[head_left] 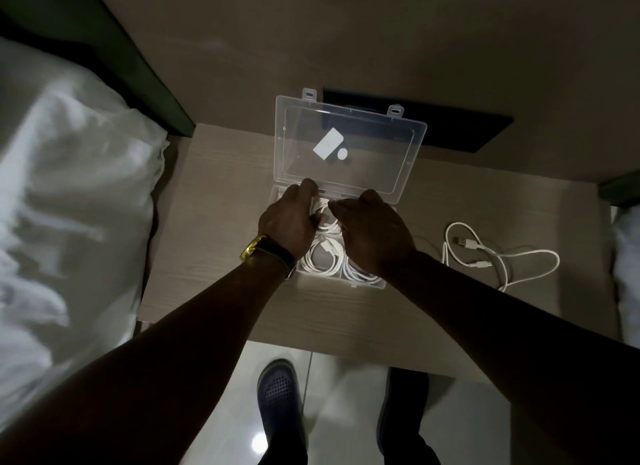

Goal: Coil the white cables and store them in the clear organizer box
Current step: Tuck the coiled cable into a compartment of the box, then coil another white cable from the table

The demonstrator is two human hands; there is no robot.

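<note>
The clear organizer box [379,284] lies on the bedside table [214,201] with its lid [349,142] standing open at the back. Coiled white cables [322,262] fill its near compartments. Both hands hover over the box's far compartments. My left hand [289,218] and my right hand [374,232] press a coiled white cable [323,217] down between their fingers. A loose, uncoiled white cable [498,253] lies on the table to the right of the box.
A white pillow and bedding [69,187] lie to the left. Behind the lid sits a black flat panel [450,125]. A second bed's edge [628,256] shows at the right. Below the table are my feet on the glossy floor [277,395].
</note>
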